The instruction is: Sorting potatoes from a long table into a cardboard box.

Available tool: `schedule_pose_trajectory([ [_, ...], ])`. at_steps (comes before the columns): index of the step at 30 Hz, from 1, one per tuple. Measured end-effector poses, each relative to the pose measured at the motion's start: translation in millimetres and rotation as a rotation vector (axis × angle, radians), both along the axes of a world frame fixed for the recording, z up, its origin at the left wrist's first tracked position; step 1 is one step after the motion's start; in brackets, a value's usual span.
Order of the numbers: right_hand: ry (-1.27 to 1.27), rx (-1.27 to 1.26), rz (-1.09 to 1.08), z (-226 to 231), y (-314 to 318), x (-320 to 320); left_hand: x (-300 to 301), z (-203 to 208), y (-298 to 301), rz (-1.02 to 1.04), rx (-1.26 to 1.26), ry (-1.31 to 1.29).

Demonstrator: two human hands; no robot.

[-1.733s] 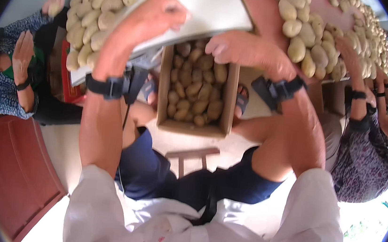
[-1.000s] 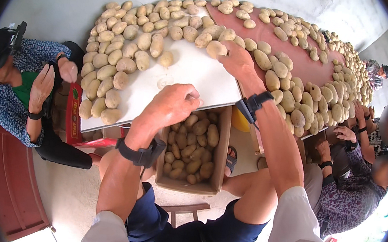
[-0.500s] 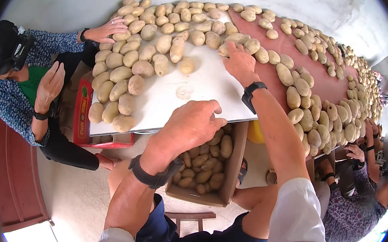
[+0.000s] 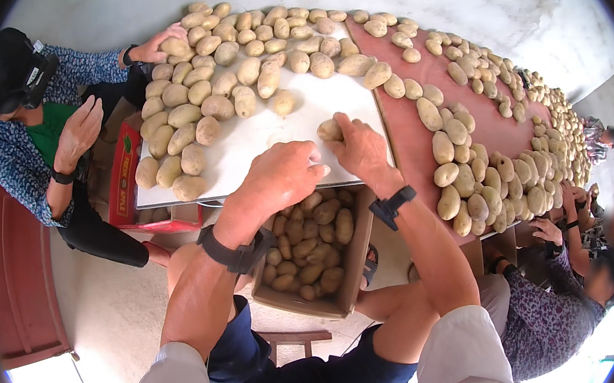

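Nearest, a cardboard box (image 4: 357,260) with brown potatoes (image 4: 308,251) in it sits between the person's knees. The left hand (image 4: 282,178) is up above the far end of the box, fingers curled in; I can't tell if anything is tucked inside. A bit farther, the right hand (image 4: 345,130) pinches one potato (image 4: 328,130) between thumb and fingers, over the white tabletop (image 4: 237,147). It should be hard, not squishy, and light enough for one hand. Its skin looks dry, so it shouldn't slip much, but a big bump could bruise it. The fat middle seems best to hold. Past it, loose potatoes (image 4: 322,65) lie across the tabletop's far part.
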State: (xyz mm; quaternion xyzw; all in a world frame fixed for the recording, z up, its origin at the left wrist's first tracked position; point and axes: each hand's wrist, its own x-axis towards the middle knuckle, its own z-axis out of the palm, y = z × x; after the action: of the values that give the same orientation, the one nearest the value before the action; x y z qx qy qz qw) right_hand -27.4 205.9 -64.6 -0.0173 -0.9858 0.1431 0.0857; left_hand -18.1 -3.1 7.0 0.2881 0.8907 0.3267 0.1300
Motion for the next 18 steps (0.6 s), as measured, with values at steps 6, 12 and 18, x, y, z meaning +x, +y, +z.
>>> schedule_pose_trajectory([
  [6, -0.179, -0.195, -0.044, 15.4, 1.5, 31.5, -5.2, 4.2, -2.3, 0.045, -0.045, -0.035],
  [12, -0.431, -1.342, -0.015, 23.7, 28.5, 46.4, -11.6, -4.8, 1.6, 0.042, -0.017, 0.021],
  [18, -0.430, -1.687, 0.183, 61.4, 19.8, 66.3, -1.3, 7.6, 16.4, -0.052, 0.493, -0.200],
])
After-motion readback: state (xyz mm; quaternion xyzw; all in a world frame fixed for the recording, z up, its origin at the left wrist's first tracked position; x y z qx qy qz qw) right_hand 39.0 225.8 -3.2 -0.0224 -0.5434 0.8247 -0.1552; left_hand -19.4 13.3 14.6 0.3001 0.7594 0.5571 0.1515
